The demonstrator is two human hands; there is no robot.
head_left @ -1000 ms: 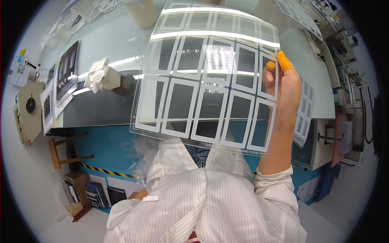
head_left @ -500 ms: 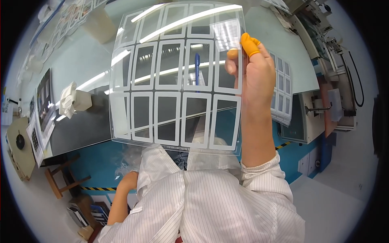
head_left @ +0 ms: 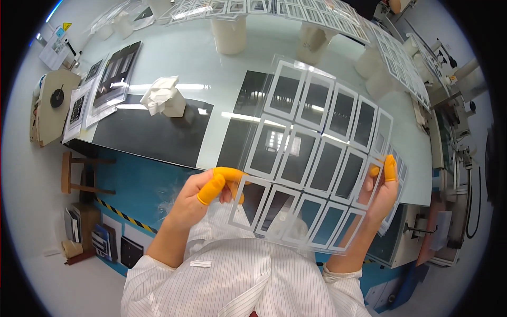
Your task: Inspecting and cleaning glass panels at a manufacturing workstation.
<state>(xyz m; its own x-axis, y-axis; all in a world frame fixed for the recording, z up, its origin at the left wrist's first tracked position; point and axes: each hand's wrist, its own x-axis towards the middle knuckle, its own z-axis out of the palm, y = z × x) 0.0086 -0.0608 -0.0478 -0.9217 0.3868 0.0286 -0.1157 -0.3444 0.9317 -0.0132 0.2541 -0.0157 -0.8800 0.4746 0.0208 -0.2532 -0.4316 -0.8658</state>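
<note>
A large clear plastic sheet (head_left: 309, 158) printed with rows of white rectangular frames is held up in front of me, tilted, over the table's near edge. My left hand (head_left: 198, 198), with orange finger cots, pinches its left edge. At the opposite edge my right hand (head_left: 383, 193) grips it, an orange cot on the thumb and on a finger. Part of the right hand shows through the sheet. Beyond that hand, a stack of similar framed sheets (head_left: 397, 203) lies at the table's right end, partly hidden.
On the pale table (head_left: 203, 63) stands a white box with crumpled wipes (head_left: 171, 103), near a dark mat (head_left: 153, 129). Printed dark sheets (head_left: 113, 79) lie at the left. White buckets (head_left: 231, 36) support more framed sheets (head_left: 404, 66) along the back and right.
My left hand has come up from beside my lap and taken hold of the sheet's left edge. The sheet and my right hand have moved lower and to the right, and the view has shifted.
</note>
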